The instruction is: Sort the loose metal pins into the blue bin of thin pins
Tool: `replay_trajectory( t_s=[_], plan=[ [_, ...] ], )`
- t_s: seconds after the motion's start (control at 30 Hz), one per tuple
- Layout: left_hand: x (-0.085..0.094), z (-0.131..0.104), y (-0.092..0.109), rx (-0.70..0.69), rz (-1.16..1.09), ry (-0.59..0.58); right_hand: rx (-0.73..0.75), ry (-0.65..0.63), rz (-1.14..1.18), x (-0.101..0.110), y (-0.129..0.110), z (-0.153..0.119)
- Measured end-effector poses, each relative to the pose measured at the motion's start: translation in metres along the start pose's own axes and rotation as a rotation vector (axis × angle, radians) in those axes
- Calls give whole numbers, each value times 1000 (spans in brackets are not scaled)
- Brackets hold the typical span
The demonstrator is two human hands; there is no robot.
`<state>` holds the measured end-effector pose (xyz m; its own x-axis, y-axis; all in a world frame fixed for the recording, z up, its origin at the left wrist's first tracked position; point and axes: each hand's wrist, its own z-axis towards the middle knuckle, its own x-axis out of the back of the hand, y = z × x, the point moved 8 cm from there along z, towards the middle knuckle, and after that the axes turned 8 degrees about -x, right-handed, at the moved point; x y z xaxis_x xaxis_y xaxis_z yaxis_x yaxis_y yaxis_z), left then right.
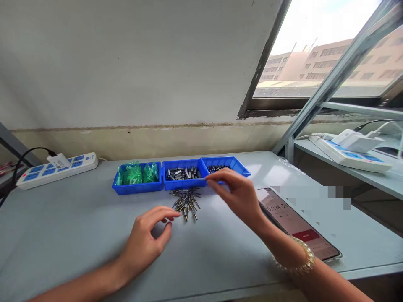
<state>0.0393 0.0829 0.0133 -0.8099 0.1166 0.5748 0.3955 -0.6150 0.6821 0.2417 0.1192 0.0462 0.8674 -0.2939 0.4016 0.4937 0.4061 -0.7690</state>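
Note:
My left hand hovers low over the table, its thumb and fingers apart and nothing between them. Just beyond its fingertips lies a loose pile of thin metal pins with brass-coloured tips. My right hand is pinched at the front edge of the blue bins; a small greyish bit shows at its fingertips, too small to name. Short grey metal cylinders fill the middle blue bin. Dark thin pieces lie in the right blue bin, partly hidden behind my right hand.
Green plastic packets fill the left blue bin. A phone showing a timer lies beside my right forearm. Power strips with cables stand at the left and on the right-hand shelf. A wall rises behind the table.

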Motion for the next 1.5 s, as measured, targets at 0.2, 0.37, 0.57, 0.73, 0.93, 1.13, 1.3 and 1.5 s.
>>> replay_trajectory(
  t_s=[0.2, 0.37, 0.57, 0.73, 0.93, 1.13, 1.3, 1.5],
  plan=[
    [-2, 14, -19, -117, 323, -42, 63, 208, -499, 23, 24, 17],
    [-10, 21, -23, -170, 364, -102, 141, 25, -397, -2, 4, 1],
    [-15, 17, -16, -231, 434, -181, 171, -75, -301, -20, -10, -12],
    [-13, 15, -16, -219, 497, -165, 179, -205, -245, -40, -11, -24],
    [-6, 15, -21, -175, 484, -97, 283, -322, -220, -66, -21, -45],
    [-13, 14, -12, -209, 420, -121, 408, -355, -316, -83, -27, -54],
    [-20, 17, -6, -322, 355, -215, 343, -241, -243, -63, -29, -43],
    [-15, 15, -8, -399, 306, -329, 294, -116, -222, -36, -26, -30]
  ],
)
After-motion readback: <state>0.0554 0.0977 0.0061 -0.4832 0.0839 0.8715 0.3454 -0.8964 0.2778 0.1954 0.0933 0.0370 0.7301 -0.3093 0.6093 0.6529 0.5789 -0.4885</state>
